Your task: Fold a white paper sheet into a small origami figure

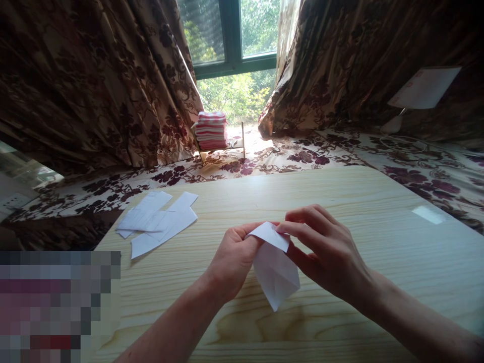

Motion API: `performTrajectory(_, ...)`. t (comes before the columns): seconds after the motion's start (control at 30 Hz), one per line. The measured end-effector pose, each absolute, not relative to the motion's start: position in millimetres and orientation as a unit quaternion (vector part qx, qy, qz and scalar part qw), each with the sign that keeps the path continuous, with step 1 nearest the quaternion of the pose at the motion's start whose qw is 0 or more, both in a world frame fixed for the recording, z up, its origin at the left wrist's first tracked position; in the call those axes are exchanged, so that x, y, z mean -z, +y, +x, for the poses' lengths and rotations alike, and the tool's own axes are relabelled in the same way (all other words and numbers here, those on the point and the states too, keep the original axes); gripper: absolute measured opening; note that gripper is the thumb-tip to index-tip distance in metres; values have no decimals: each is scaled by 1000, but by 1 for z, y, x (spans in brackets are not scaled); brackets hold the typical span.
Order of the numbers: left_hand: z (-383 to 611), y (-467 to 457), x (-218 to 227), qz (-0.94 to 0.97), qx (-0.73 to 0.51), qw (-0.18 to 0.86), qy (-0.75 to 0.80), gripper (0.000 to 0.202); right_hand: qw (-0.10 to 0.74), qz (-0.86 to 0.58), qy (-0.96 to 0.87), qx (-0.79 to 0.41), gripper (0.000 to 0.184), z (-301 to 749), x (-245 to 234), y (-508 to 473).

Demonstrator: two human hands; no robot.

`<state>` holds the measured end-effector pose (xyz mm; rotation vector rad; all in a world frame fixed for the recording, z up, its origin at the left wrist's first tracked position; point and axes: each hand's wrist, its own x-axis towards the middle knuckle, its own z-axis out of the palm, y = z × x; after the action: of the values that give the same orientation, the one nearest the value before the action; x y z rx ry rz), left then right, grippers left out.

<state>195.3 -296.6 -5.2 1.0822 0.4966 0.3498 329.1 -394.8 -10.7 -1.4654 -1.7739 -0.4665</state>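
Observation:
A folded white paper [275, 269] hangs just above a pale wooden table [340, 201], its point aimed down toward me. My left hand [232, 257] pinches the paper's upper left edge with closed fingers. My right hand [325, 249] pinches the upper right flap between thumb and forefinger, the other fingers curled behind. Both hands meet at the top of the paper, near the middle of the table.
Several loose white paper strips [157, 222] lie at the table's far left. Behind the table a floral cloth [416, 166] and floral curtains [94, 80] frame a window [234, 45]. A striped red-and-white stack [210, 130] sits on a small stand. A pixelated patch covers the lower left.

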Motion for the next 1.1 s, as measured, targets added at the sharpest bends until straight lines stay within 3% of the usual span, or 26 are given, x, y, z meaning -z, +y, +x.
performTrajectory(0.67, 195, -297, 4, 427, -146, 862, 233, 38, 374, -574, -702, 193, 15, 330, 10, -394)
performTrajectory(1.1, 196, -300, 7, 410, -161, 862, 252, 26, 354, -576, -700, 230, 10, 326, 8, -396)
